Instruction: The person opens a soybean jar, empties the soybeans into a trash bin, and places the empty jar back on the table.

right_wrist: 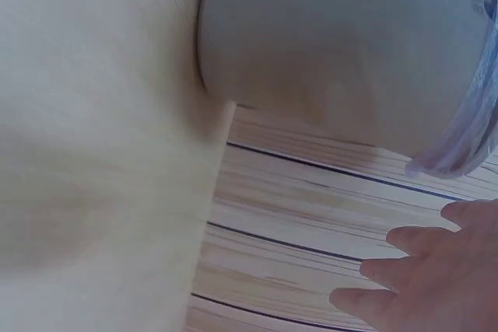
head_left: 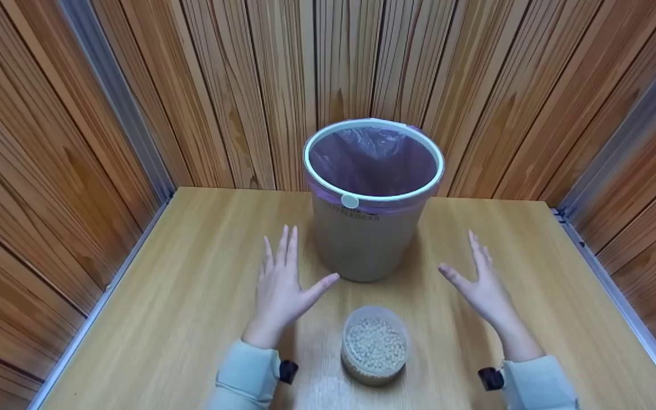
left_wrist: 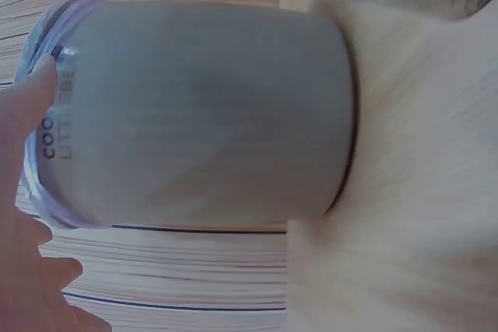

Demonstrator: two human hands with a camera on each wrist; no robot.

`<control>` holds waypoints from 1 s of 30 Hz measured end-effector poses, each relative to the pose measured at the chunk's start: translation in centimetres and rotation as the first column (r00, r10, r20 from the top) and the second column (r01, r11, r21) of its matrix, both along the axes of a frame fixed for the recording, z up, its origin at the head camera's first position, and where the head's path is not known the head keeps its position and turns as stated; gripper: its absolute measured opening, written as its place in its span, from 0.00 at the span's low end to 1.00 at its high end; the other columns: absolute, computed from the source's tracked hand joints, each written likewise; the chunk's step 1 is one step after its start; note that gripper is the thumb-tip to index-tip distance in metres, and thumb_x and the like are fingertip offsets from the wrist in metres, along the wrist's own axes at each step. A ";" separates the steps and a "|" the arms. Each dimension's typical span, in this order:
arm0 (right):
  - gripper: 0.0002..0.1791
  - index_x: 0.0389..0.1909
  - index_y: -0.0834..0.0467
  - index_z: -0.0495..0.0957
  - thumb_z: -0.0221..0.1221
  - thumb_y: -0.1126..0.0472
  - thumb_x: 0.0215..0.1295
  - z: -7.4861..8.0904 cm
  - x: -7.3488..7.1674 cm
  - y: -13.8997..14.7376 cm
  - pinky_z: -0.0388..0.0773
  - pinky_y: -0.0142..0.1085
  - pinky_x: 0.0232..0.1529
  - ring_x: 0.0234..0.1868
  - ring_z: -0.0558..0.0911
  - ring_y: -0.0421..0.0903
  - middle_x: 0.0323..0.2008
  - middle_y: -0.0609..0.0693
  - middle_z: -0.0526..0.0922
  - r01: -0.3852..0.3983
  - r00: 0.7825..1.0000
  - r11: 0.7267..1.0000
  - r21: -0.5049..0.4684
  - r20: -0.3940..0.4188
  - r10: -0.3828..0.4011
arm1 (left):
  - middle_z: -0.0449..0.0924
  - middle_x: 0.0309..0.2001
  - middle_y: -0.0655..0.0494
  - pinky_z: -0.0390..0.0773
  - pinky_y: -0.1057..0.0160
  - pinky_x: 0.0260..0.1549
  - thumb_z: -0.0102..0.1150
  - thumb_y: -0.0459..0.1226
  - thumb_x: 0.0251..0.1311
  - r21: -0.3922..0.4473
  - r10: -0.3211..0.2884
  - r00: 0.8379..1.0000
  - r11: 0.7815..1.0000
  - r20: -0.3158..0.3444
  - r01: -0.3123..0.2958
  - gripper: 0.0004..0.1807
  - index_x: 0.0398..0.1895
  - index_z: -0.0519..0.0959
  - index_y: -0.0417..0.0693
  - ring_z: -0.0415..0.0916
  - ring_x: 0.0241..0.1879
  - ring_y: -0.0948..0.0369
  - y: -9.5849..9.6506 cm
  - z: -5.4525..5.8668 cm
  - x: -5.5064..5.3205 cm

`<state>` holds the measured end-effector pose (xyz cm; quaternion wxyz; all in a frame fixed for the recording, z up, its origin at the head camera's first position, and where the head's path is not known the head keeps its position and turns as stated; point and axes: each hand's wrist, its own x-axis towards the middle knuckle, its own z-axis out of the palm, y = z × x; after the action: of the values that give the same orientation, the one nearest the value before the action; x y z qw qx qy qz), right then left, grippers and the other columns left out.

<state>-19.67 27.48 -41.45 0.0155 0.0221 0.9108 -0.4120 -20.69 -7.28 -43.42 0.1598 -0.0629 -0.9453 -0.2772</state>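
A grey trash can [head_left: 365, 245] with a white rim and a purple liner bag [head_left: 373, 162] stands upright near the back of the table. In front of it sits a clear round tub [head_left: 356, 364] filled with small pale beads [head_left: 376, 343]. My left hand [head_left: 282, 290] hovers left of the tub, fingers extended and thumb spread toward the can. On the other side my right hand [head_left: 487, 290] is held in the air, fingers straight and thumb apart. Neither hand holds anything. Both wrist views show the can's side [left_wrist: 210, 114] beyond the fingers.
The wooden table [head_left: 191, 273] is bordered by metal rails [head_left: 100, 302] at left and right. Wood-plank walls [head_left: 214, 97] enclose it at the back and both sides. The can stands close to the back wall.
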 end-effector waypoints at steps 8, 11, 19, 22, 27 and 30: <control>0.43 0.69 0.30 0.27 0.48 0.39 0.65 -1.8 0.9 -1.0 0.43 0.72 0.57 0.71 0.35 0.64 0.73 0.51 0.31 -0.030 0.999 0.984 -0.177 0.020 0.034 | 0.34 0.74 0.63 0.54 0.33 0.59 0.44 0.76 0.41 0.118 -0.021 0.999 0.993 0.046 0.016 0.59 0.73 0.34 0.65 0.29 0.71 0.48 0.8 -1.7 1.1; 0.42 0.71 0.36 0.30 0.48 0.42 0.67 -2.4 1.0 -1.5 0.41 0.70 0.59 0.72 0.35 0.61 0.74 0.50 0.33 -0.044 0.999 0.971 -0.235 0.006 0.047 | 0.35 0.74 0.63 0.53 0.33 0.59 0.46 0.75 0.41 0.159 -0.026 0.997 0.987 0.075 0.014 0.58 0.73 0.35 0.66 0.28 0.72 0.50 0.9 -2.0 1.4; 0.40 0.73 0.50 0.35 0.47 0.50 0.70 -4.1 1.5 -3.0 0.41 0.58 0.67 0.72 0.40 0.59 0.73 0.54 0.39 -0.089 0.996 0.918 -0.385 -0.036 0.082 | 0.35 0.74 0.59 0.55 0.31 0.56 0.49 0.74 0.41 0.232 -0.073 0.988 0.972 0.135 0.040 0.58 0.72 0.33 0.71 0.32 0.72 0.51 1.5 -3.0 2.2; 0.38 0.73 0.52 0.37 0.47 0.55 0.70 -4.8 1.8 -3.4 0.45 0.57 0.67 0.72 0.43 0.59 0.73 0.55 0.41 -0.115 0.993 0.892 -0.438 -0.065 0.096 | 0.36 0.74 0.55 0.57 0.30 0.54 0.50 0.74 0.41 0.254 -0.091 0.986 0.966 0.137 0.053 0.57 0.72 0.33 0.72 0.35 0.72 0.49 1.8 -3.4 2.5; 0.35 0.73 0.55 0.41 0.47 0.58 0.71 -6.0 2.4 -4.1 0.44 0.53 0.69 0.72 0.45 0.55 0.73 0.56 0.45 -0.143 0.989 0.867 -0.478 -0.095 0.111 | 0.39 0.73 0.51 0.57 0.31 0.55 0.50 0.73 0.43 0.286 -0.115 0.983 0.956 0.146 0.070 0.56 0.72 0.34 0.71 0.39 0.71 0.47 2.2 -4.3 3.2; 0.35 0.72 0.59 0.43 0.47 0.61 0.70 -6.8 2.8 -4.5 0.43 0.52 0.69 0.72 0.46 0.56 0.72 0.58 0.47 -0.150 0.988 0.860 -0.488 -0.102 0.115 | 0.40 0.73 0.48 0.57 0.32 0.56 0.49 0.73 0.43 0.290 -0.133 0.978 0.954 0.163 0.081 0.56 0.72 0.35 0.70 0.41 0.70 0.46 2.7 -5.1 3.8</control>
<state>-16.84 22.97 -48.20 0.0174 -0.0594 0.7745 -0.6295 -16.92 -4.57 -48.49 0.0655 -0.0652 -0.9019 -0.4219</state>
